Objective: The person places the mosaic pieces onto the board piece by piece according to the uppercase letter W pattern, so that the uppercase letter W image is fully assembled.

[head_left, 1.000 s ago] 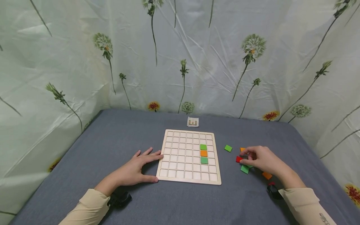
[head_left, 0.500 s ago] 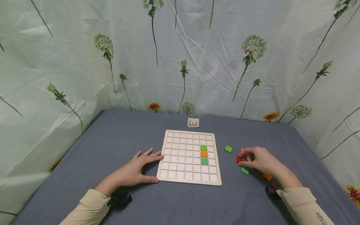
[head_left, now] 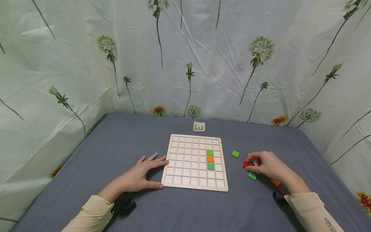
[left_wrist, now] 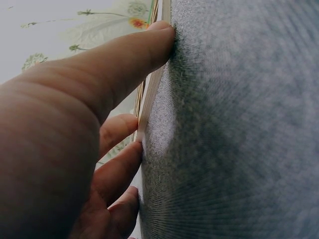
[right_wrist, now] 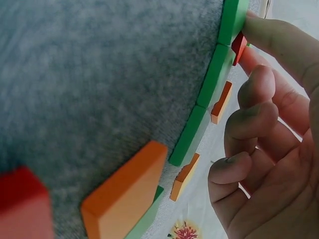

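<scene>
In the head view my left hand (head_left: 139, 174) rests at the left edge of a wooden grid board (head_left: 185, 174), fingers spread and straight, fingertips and thumb touching its edge. A green tile, an orange tile (head_left: 210, 159) and another green tile sit in one column of the board. Right of the board, my right hand (head_left: 268, 164) pinches a small red tile (head_left: 246, 164) between thumb and index finger. The right wrist view shows this red tile (right_wrist: 239, 49) partly behind a green tile (right_wrist: 232, 22), the other fingers curled. Whether it is off the cloth I cannot tell.
Loose green tiles (head_left: 252, 175), orange tiles (head_left: 275, 182) and another red tile (right_wrist: 25, 206) lie around and under my right hand. A lighter green tile (head_left: 235, 153) lies nearer the board. A small pattern card (head_left: 199, 126) lies behind the board on the grey cloth (head_left: 139, 135).
My right thumb and index finger have settled closer about the red tile, with hardly any shift of the hand. The left hand and the board stay as they were.
</scene>
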`<move>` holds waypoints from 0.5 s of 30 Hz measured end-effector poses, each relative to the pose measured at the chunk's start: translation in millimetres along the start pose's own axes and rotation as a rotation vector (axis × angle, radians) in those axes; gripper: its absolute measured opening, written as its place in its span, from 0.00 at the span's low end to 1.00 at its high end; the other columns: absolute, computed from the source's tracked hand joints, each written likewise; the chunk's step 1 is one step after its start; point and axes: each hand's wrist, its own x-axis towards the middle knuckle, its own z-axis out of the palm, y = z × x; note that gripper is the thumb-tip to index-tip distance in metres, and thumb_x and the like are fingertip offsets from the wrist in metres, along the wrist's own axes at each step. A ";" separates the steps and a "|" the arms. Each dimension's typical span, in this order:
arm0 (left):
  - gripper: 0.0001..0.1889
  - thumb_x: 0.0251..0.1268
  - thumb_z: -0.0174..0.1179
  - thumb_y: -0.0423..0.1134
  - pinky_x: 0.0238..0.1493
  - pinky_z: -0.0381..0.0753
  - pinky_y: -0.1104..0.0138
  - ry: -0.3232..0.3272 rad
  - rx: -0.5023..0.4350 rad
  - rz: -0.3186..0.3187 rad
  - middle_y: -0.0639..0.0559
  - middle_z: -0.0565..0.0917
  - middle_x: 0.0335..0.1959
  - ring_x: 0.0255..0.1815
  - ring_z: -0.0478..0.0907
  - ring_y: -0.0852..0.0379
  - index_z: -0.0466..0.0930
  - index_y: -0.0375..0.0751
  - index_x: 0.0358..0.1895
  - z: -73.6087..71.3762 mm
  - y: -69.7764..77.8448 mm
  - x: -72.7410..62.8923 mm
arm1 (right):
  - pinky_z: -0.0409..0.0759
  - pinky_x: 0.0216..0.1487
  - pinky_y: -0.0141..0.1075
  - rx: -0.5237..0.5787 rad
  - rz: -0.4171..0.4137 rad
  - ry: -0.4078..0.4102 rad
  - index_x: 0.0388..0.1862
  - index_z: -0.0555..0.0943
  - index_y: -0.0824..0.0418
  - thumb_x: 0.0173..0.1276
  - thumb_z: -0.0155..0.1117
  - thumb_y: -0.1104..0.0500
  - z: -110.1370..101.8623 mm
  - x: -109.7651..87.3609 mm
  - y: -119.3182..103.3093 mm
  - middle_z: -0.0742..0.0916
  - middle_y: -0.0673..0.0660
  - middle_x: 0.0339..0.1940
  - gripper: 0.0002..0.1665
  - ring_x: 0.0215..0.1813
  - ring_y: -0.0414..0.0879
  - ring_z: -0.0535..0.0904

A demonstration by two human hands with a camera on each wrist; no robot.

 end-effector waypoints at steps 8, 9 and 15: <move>0.45 0.61 0.77 0.60 0.82 0.38 0.25 -0.002 0.004 -0.005 0.49 0.66 0.86 0.90 0.50 0.33 0.72 0.55 0.81 -0.2 -1.4 -1.4 | 0.65 0.28 0.30 -0.004 -0.025 0.004 0.43 0.90 0.55 0.69 0.79 0.52 -0.2 1.6 -0.1 0.76 0.45 0.22 0.10 0.24 0.35 0.67; 0.45 0.61 0.77 0.60 0.82 0.38 0.25 -0.003 0.002 -0.005 0.49 0.66 0.86 0.90 0.50 0.33 0.72 0.55 0.81 -0.2 -1.4 -1.5 | 0.65 0.28 0.30 -0.006 -0.028 0.004 0.43 0.90 0.55 0.69 0.79 0.53 0.2 1.8 -0.2 0.76 0.45 0.21 0.10 0.24 0.34 0.67; 0.45 0.61 0.77 0.60 0.82 0.38 0.25 -0.004 -0.004 -0.006 0.49 0.66 0.86 0.90 0.49 0.33 0.72 0.54 0.81 -0.1 -0.9 -1.3 | 0.66 0.28 0.29 -0.002 -0.031 -0.003 0.41 0.90 0.54 0.69 0.78 0.53 0.1 5.2 -2.0 0.76 0.44 0.20 0.07 0.23 0.34 0.67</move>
